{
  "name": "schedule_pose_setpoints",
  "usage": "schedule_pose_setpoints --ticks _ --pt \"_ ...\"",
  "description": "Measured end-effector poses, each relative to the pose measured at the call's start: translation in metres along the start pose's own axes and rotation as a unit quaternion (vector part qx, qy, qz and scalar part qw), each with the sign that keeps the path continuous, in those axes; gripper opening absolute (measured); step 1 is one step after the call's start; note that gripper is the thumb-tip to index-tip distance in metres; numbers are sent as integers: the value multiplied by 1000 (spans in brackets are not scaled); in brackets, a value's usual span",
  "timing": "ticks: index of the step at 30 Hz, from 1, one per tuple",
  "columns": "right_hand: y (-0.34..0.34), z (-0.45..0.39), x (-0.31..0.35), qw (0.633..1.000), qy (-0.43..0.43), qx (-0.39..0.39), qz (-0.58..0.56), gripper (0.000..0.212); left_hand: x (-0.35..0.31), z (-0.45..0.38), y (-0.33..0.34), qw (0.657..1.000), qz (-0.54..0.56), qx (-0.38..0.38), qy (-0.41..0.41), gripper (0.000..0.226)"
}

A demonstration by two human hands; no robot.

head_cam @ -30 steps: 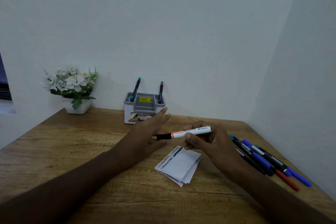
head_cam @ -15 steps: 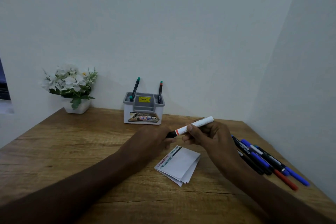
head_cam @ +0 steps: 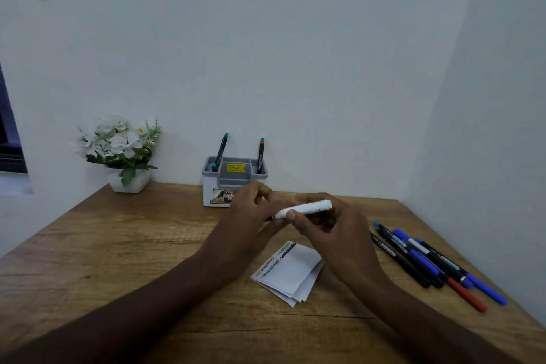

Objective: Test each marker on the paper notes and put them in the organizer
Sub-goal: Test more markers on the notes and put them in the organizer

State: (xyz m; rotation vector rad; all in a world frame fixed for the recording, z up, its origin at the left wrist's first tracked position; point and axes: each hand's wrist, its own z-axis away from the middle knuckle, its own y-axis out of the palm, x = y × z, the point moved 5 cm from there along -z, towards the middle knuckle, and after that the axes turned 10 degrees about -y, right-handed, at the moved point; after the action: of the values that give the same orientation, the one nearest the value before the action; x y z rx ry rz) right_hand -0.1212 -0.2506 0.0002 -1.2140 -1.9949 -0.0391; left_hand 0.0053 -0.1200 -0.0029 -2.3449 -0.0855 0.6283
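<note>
My right hand (head_cam: 334, 227) holds a white-barrelled marker (head_cam: 307, 207) roughly level above the table. My left hand (head_cam: 254, 210) grips the marker's left end, where its dark cap was; the cap is hidden inside the fingers. Below the hands lies a small stack of white paper notes (head_cam: 291, 272) with coloured scribbles along its top-left edge. The grey and white organizer (head_cam: 233, 179) stands against the back wall with two markers upright in it. Several loose markers (head_cam: 428, 260), blue, black and red, lie on the table at the right.
A white pot of artificial flowers (head_cam: 122, 154) stands at the back left of the wooden table (head_cam: 118, 245). Walls close the table in at the back and on the right. A dark window edge (head_cam: 9, 139) shows at far left.
My left hand went from flat beside the marker to closed round its capped end. Both hands lifted slightly towards the organizer, and the marker's dark cap has vanished inside the left fingers.
</note>
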Motion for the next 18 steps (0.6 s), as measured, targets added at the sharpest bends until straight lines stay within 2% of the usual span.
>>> schedule_pose_setpoints --ticks 2,3,5,8,10,14,18 --pt "-4 2 -6 1000 18 2 -4 56 12 -8 -7 995 60 -37 -67 23" --pt "-5 5 -9 999 40 7 -9 56 18 -16 -13 988 97 -54 -110 18" --pt "-3 7 -16 997 78 12 -25 41 28 -42 -29 966 160 -90 -184 17" --pt "0 5 -22 995 90 24 -32 14 39 -85 -49 928 216 -158 -258 21" --pt "-1 4 -23 996 84 33 -27 9 42 -111 -49 927 193 -180 -268 23" --pt "1 4 -20 997 65 49 4 7 60 -141 -34 927 121 -165 -316 34" --pt "-2 0 -19 997 40 56 24 5 75 -140 -15 926 51 -138 -347 26"
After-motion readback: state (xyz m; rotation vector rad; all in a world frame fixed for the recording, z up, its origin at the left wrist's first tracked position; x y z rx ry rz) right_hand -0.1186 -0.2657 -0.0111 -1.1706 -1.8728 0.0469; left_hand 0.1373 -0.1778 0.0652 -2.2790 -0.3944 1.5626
